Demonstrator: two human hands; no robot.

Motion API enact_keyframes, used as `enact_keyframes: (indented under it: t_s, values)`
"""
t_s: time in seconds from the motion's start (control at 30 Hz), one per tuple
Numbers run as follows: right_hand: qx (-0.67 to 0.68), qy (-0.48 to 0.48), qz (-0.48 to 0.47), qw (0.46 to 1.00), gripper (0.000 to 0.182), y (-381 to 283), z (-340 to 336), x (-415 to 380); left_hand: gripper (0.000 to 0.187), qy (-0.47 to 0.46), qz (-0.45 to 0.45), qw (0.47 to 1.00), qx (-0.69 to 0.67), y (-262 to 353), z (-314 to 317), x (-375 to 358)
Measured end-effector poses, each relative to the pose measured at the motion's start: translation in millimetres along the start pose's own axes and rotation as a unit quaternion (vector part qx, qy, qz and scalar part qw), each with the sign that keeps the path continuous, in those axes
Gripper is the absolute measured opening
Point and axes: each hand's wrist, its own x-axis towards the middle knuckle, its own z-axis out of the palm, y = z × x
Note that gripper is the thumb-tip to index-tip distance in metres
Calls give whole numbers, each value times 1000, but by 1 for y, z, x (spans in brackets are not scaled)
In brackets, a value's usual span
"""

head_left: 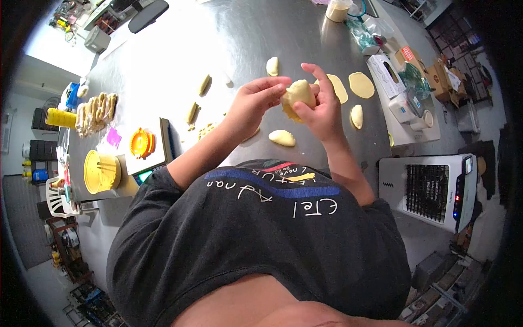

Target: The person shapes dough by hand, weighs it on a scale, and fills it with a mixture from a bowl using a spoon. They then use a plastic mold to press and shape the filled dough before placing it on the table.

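A folded, half-moon dough dumpling is held up over the steel table. My right hand cups it from the right, thumb in front and index finger raised. My left hand has thumb and fingertips pinched together at its left edge. Below the hands lies a folded dumpling, another is beyond them, and a third is to the right. Flat dough rounds rest near my right hand. Left of my left forearm are rolls of filling and crumbs.
On the left stand a kitchen scale with an orange dumpling mould, a yellow tub, a yellow roll and bagged rolls. A white air cooler is at the right, below a side counter with boxes.
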Motion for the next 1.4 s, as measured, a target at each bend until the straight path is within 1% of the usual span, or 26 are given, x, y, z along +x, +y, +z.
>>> enact_keyframes:
  t_s: [0.07, 0.1, 0.13, 0.17, 0.2, 0.23, 0.3, 0.37, 0.43, 0.57, 0.63, 0.67, 0.73, 0.77, 0.83, 0.87, 1.0, 1.07, 1.1, 1.13, 1.17, 1.2, 1.23, 1.3, 1.33, 1.4]
  values:
    - [11, 4, 4, 1000, 61, -3, 0, -1, 22, 12, 18, 998, -53, 0, 5, -1]
    - [12, 5, 4, 1000, 61, -3, 3, -1, 22, 12, 17, 998, -51, 1, 2, -5]
    - [15, 11, -3, 1000, 61, -2, 3, 0, 21, 27, 94, 987, 126, 0, 1, -5]
    - [17, 17, -9, 1000, 61, -2, 2, 0, 21, 43, 167, 939, 297, 0, 2, -6]
    - [16, 17, -8, 1000, 61, -4, 1, 0, 22, 36, 291, 886, 359, 2, 3, -7]
    - [7, 27, -17, 999, 61, -8, 2, -1, 22, 36, 290, 886, 360, 5, 5, -9]
    - [-4, 37, -26, 999, 61, -10, 1, -1, 22, 0, 335, 866, 372, 8, 8, -12]
    - [10, 31, -32, 999, 60, -9, 1, -1, 21, 8, 333, 874, 355, 2, 5, -10]
    - [8, 27, -31, 999, 60, -9, 2, -2, 17, 36, 256, 905, 337, 3, 4, -12]
    - [-6, 33, -43, 999, 60, -7, 3, -3, 14, 52, 233, 920, 312, 0, 3, -11]
    - [-6, 37, -34, 999, 60, -7, 2, -3, 16, 52, 178, 939, 290, 2, 5, -11]
    - [-5, 40, -24, 999, 60, -6, 1, -3, 16, 52, 178, 939, 290, 0, 5, -11]
    - [0, 40, -15, 999, 60, -8, 1, -3, 19, 17, 117, 987, 107, -3, 4, -9]
    - [5, 40, -6, 999, 60, -9, 0, -3, 19, 16, 117, 987, 107, -1, 3, -8]
    - [8, 38, -13, 999, 60, -10, 2, -4, 23, -13, -21, 997, -71, 5, 1, -7]
    - [11, 36, -20, 999, 60, -10, 2, -4, 25, -6, -34, 994, -108, 2, 1, -5]
    - [20, 41, -36, 998, 61, -8, 3, -4, 27, 1, -15, 997, -70, -1, 5, -6]
    - [13, 52, -33, 998, 60, -9, 3, -4, 28, 26, 107, 989, 95, -1, 11, -12]
    - [13, 52, -33, 998, 60, -11, 3, -4, 28, 25, 107, 989, 95, -1, 11, -14]
    - [29, 56, -26, 998, 60, -12, 3, -4, 28, 20, 192, 965, 178, -1, 11, -15]
    - [44, 61, -20, 997, 60, -13, 4, -5, 28, 14, 275, 926, 258, -1, 10, -15]
    - [44, 62, -19, 997, 60, -13, 4, -5, 26, 13, 292, 919, 264, 0, 11, -15]
    - [48, 68, -26, 996, 60, -13, 4, -5, 26, 13, 292, 919, 264, 2, 10, -14]
    - [52, 72, -32, 995, 59, -14, 4, -6, 20, 5, 236, 928, 288, 6, 9, -14]
    - [47, 68, -24, 996, 59, -16, 4, -6, 20, 6, 236, 928, 288, 6, 9, -15]
    - [42, 63, -16, 997, 59, -17, 5, -6, 17, 44, 189, 920, 342, 5, 10, -16]
